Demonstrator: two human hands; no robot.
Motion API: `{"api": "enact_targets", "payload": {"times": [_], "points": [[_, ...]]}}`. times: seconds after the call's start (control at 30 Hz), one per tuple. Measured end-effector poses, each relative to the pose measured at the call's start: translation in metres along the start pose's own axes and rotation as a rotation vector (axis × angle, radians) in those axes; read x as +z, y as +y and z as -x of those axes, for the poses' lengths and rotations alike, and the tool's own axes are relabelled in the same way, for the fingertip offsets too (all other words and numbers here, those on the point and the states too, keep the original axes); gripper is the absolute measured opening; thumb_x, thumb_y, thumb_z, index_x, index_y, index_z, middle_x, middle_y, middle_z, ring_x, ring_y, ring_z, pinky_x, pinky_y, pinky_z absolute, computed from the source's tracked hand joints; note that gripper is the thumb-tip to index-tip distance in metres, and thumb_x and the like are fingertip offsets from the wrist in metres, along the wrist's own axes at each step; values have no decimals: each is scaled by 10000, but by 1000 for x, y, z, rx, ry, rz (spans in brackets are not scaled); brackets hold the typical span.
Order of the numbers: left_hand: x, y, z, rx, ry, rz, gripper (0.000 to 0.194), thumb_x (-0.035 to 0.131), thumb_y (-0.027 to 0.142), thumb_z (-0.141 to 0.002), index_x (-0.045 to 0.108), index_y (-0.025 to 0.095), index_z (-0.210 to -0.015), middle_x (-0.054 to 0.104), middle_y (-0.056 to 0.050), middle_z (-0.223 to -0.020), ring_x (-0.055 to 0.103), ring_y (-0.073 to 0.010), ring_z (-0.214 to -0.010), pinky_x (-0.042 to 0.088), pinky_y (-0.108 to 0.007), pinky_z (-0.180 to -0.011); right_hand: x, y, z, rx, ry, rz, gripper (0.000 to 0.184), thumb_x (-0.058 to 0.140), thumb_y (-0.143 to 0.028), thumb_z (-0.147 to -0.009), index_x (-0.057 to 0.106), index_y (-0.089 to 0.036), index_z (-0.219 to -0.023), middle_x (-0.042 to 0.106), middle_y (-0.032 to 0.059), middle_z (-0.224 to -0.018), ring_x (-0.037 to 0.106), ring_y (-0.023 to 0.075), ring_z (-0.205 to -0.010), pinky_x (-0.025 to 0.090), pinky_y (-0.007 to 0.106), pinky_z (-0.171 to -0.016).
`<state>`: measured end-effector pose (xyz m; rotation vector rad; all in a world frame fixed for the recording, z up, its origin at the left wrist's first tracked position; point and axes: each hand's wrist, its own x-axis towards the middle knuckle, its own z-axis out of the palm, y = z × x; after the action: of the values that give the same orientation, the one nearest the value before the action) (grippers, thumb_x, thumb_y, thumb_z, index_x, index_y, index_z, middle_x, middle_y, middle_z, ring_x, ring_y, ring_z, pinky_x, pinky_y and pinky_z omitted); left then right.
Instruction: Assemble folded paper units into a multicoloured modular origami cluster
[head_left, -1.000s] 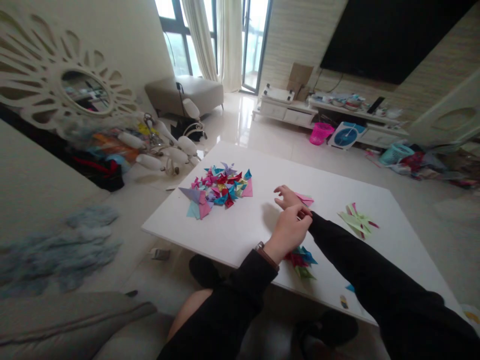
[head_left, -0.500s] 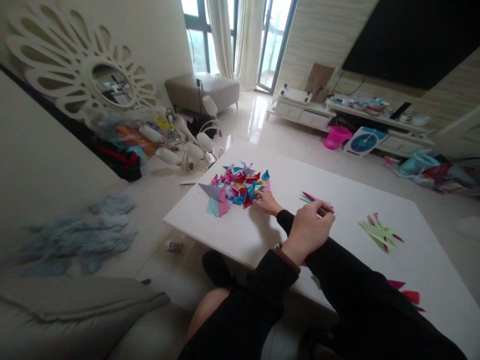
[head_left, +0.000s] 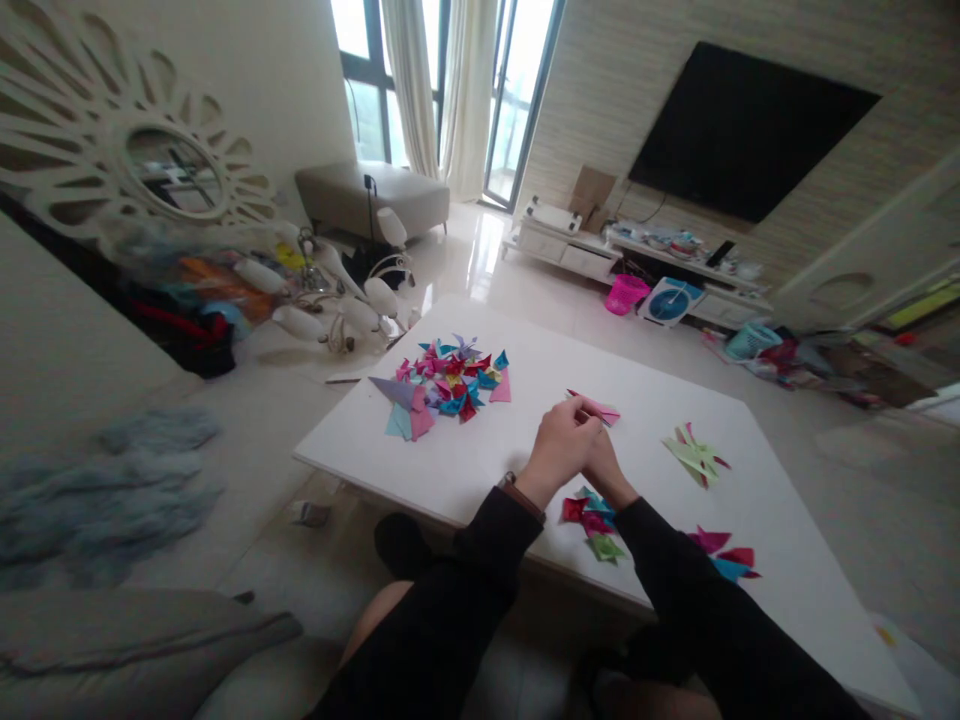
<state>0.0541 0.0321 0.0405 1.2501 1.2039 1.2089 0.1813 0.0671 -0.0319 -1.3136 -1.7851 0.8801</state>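
Head-worn, looking forward and down over the near edge of a flat, white, rectangular desk (head_left: 450,470). Set close above two long black fabric sleeves (head_left: 454,615), entering large from the bottom edge. Placed farther from a heap of small, bright, multicoloured folded-paper pieces (head_left: 452,378), seen from above, left of centre. Facing past the far side toward long cream fabric curtains (head_left: 411,90) near the top, with a flat, black, rectangular television (head_left: 750,130) slanted at upper right and a round, white, petal-framed mirror (head_left: 172,172) at upper left. Spread wide, reaching down to a grey padded sofa (head_left: 142,640) at lower left.
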Motion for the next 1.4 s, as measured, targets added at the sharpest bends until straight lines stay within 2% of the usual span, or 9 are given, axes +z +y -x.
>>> {"api": "enact_targets", "payload": {"times": [0.1,0.17,0.33,0.43,0.67,0.83,1.0,1.2,1.4], "points": [[3,-1,9,37,-62,-74,153,570,147,-807,691,168,-900,720,-47,-869,651,-165,-790,536,-301,-814,-37,-5,44,92,129,-157,174,685,-350,-790,775,-226,-874,770,61,-950,691,255,-954,533,408,-923],[9,-5,14,52,-116,-152,177,604,170,-800,695,163,-952,726,-67,-969,659,-180,-850,540,-316,-845,-51,-3,69,164,209,-217,191,707,-367,-780,786,-240,-899,773,55,-960,693,248,-959,537,396,-920],[30,-21,24,180,-295,-310,550,714,164,-708,640,157,-1253,639,-141,-1308,606,-272,-1204,478,-398,-1069,-59,11,101,219,261,-380,187,721,-389,-786,788,-265,-908,775,61,-1054,694,257,-1038,549,395,-925],[40,-27,25,203,-355,-323,608,705,122,-688,623,159,-1289,628,-143,-1337,611,-270,-1211,478,-397,-1079,-62,10,103,229,239,-429,199,728,-388,-790,782,-249,-921,775,74,-1073,695,262,-1047,549,393,-913],[57,-32,20,173,-363,-221,423,692,140,-734,676,168,-1156,707,-101,-1192,665,-216,-1079,555,-321,-908,-77,-3,98,167,239,-380,169,712,-330,-795,768,-255,-936,760,54,-1055,684,246,-1060,527,394,-961],[59,-32,20,149,-315,-147,375,650,80,-763,685,147,-1131,727,-98,-1157,678,-183,-1006,547,-286,-864,-80,-6,99,58,213,-272,195,706,-327,-835,723,-263,-1018,680,57,-1118,679,242,-1073,548,384,-942],[57,-37,14,128,-269,-107,235,653,130,-829,717,146,-1055,752,-86,-1058,686,-176,-949,535,-281,-836,-81,-7,103,-2,283,-186,214,667,-303,-868,620,-263,-1073,591,50,-1140,696,223,-1014,571,400,-912],[60,-38,16,-53,-303,168,256,703,151,-840,684,108,-1092,747,-114,-937,687,-166,-829,535,-300,-783,-87,-10,104,14,368,-22,241,631,-272,-868,586,-247,-1104,539,59,-1169,680,207,-951,567,382,-813],[68,-39,19,-186,-312,401,249,803,224,-799,679,93,-970,740,-107,-884,696,-161,-817,549,-337,-845,-90,-7,101,43,392,-38,196,594,-260,-867,606,-227,-1061,621,70,-1099,667,217,-916,543,376,-772]]}}
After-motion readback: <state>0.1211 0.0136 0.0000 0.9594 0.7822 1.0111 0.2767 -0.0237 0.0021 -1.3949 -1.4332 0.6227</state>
